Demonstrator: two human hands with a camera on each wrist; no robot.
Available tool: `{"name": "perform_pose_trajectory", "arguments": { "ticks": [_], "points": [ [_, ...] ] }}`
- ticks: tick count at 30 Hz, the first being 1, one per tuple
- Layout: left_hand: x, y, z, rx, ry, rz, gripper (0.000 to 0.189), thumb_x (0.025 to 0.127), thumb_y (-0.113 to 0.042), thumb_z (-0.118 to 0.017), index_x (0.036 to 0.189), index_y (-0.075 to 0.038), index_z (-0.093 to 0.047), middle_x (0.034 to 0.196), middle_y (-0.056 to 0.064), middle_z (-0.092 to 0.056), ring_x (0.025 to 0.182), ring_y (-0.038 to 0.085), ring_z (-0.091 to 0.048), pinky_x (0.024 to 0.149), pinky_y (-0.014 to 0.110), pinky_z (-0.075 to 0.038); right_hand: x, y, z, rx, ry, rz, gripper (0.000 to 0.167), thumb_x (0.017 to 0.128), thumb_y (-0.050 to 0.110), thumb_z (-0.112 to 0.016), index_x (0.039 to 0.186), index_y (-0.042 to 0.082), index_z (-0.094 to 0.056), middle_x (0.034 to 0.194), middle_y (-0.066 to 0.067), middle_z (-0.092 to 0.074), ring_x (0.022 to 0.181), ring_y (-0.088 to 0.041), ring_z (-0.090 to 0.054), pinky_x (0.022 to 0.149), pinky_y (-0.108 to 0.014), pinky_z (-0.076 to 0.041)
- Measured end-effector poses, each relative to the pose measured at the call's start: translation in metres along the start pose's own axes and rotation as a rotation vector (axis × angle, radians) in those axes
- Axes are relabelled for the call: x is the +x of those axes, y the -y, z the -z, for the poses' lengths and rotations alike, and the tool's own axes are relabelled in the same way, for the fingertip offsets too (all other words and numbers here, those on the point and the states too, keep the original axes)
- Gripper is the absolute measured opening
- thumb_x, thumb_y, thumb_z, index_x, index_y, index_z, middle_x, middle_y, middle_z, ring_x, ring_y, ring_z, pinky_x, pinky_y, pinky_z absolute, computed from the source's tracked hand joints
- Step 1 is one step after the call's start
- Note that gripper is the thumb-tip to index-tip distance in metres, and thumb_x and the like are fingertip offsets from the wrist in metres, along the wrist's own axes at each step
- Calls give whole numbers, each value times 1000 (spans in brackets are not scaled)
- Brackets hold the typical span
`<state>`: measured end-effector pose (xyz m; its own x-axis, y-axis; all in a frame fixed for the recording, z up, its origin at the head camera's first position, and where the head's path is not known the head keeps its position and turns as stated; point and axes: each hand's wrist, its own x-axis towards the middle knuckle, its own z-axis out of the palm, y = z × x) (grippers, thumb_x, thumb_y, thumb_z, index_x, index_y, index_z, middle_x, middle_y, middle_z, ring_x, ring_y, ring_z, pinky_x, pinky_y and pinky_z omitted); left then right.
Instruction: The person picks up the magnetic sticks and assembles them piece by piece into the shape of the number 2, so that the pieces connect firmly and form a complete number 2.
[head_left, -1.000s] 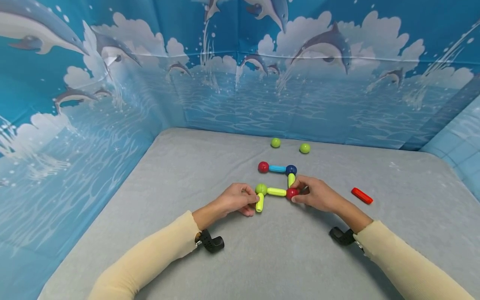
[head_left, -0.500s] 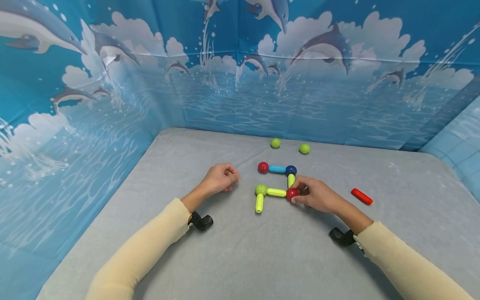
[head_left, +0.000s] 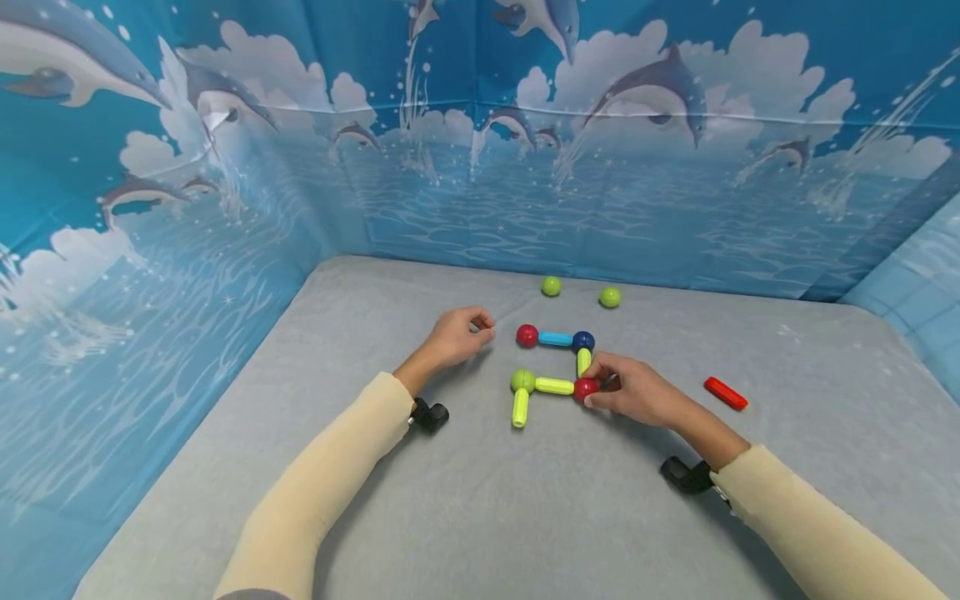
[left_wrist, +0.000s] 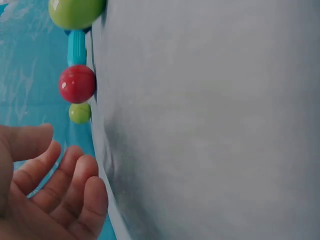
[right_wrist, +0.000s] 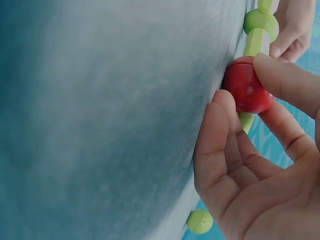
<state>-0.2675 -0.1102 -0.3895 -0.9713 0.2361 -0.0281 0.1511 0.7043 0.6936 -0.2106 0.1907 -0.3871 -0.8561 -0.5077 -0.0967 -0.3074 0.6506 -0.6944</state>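
Soft, even light, seemingly from overhead, fills the space, and blurry-edged shadows lie on the grey cloth [head_left: 465, 517] under the left hand [head_left: 456, 336] and right hand [head_left: 633, 390] and along the inner side of both sleeves [head_left: 330, 467], which stretch large toward the bottom edge. The wrist views look dimmer and cooler: a small glint sits on the far red ball [left_wrist: 77, 84] beyond the left fingers [left_wrist: 95, 205], a dull sheen on the pinched red ball [right_wrist: 247, 87], while the cloth beside the right fingers [right_wrist: 212, 135] blurs, darkening to teal farthest from them.
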Motion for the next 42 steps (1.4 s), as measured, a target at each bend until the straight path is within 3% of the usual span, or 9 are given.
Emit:
{"name": "perform_pose_trajectory", "arguments": {
  "ticks": [4,10,17,21,32,38,42],
  "points": [
    [16,-8,-6,51,-24,-33,25,100,-23,-58,120,-10,-65,122,9,-67,107,25,-64,85,38,-54,-1,-1,0,-7,-4,1,20,89,14,-74,102,12,-59,106,-13,-65,85,-19,-60,65,-27,-53],
    [42,-17,-14,86,-9,-83,35,100,-24,-56,133,-13,-61,139,6,-59,121,25,-60,100,41,-50,-2,-1,1,1,11,3,22,89,16,-74,104,11,-59,107,-14,-65,84,-18,-60,63,-27,-54],
    [74,-27,-19,380,23,-220,40,103,-21,-47,143,-20,-53,156,-3,-44,147,21,-38,121,41,-31,0,0,1,-10,7,-11,22,89,16,-74,103,12,-59,107,-14,-65,86,-18,-60,65,-27,-53],
    [84,-32,-26,489,68,-224,44,103,-17,-42,146,-23,-51,158,-6,-40,148,21,-35,122,41,-29,-1,-2,0,-13,6,-12,21,88,14,-74,102,12,-59,106,-13,-65,84,-19,-59,64,-27,-53],
    [97,-46,-32,582,161,-217,57,100,-7,-38,153,-29,-39,164,-10,-28,151,22,-30,122,40,-30,-1,1,0,15,13,12,22,88,16,-75,103,12,-59,104,-12,-65,82,-17,-60,63,-27,-53],
    [100,-43,-32,639,69,-239,50,102,-16,-47,150,-27,-44,155,-3,-43,135,21,-47,112,38,-42,-1,0,-1,21,14,10,21,88,13,-74,102,12,-59,103,-12,-65,81,-18,-60,62,-27,-54],
    [102,-44,-32,623,86,-249,48,102,-18,-49,149,-27,-46,158,-2,-40,140,23,-44,113,41,-41,-1,-1,0,25,13,6,21,88,13,-74,103,12,-59,104,-12,-65,81,-19,-60,62,-28,-54]
  ]
}}
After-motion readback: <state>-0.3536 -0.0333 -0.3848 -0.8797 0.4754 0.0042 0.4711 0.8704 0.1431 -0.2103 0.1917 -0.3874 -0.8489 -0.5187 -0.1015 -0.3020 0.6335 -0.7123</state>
